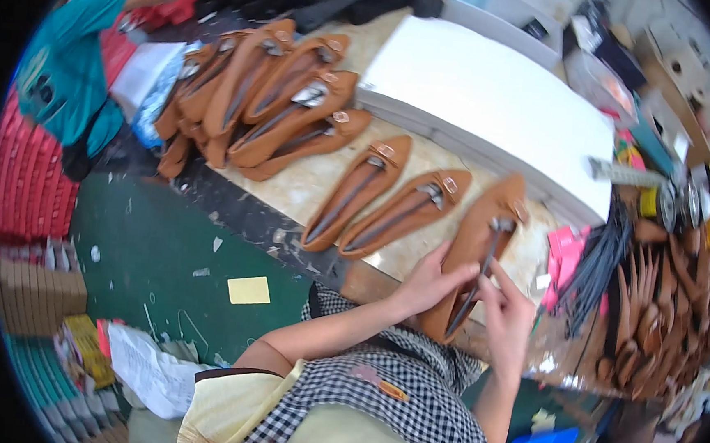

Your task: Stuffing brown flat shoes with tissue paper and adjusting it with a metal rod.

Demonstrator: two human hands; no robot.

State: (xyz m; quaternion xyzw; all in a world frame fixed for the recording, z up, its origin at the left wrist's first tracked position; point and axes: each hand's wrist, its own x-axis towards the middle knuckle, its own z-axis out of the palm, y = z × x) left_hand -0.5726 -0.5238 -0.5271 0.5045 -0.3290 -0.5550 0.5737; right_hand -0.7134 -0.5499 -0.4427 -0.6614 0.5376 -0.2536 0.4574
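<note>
A brown pointed flat shoe (492,200) with a small buckle stands tilted at the table's front edge. My left hand (437,285) is closed round its side near the heel, thumb over the rim. Inside the shoe a thin dark grey strip (496,244) runs lengthwise, with crumpled grey stuffing at the toe end. My right hand (507,310) pinches at this strip by the shoe's opening; the fingertips are partly hidden. Just left, two matching shoes lie side by side, one shoe (409,213) nearer and the other shoe (359,193) beyond it, each with a dark strip inside.
Several more brown shoes (259,91) are heaped at the table's left. A long white box (495,100) lies behind. To the right are a bundle of dark grey strips (595,267), pink paper (564,253) and a brown shoe pile (661,317). A co-worker in teal (70,62) stands far left.
</note>
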